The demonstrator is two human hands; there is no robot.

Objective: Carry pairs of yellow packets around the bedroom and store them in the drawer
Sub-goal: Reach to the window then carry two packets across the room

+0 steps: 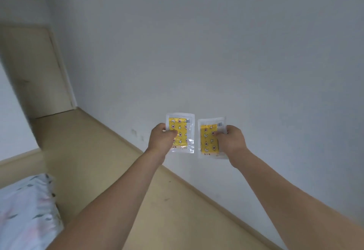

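Note:
Both my arms reach forward at chest height. My left hand [162,138] pinches the left edge of a yellow packet [182,131] in a clear wrapper, printed with stars, moons and flowers. A second yellow packet [208,139] of the same kind is held upright by my right hand [229,140], which grips its right edge. The two packets hang side by side with a narrow gap between them, in front of a white wall. No drawer is in view.
A plain white wall [216,52] fills most of the view. The wooden floor [102,167] runs along it to a closed beige door [35,72] at the far left. A bed with floral bedding [25,214] lies at the lower left.

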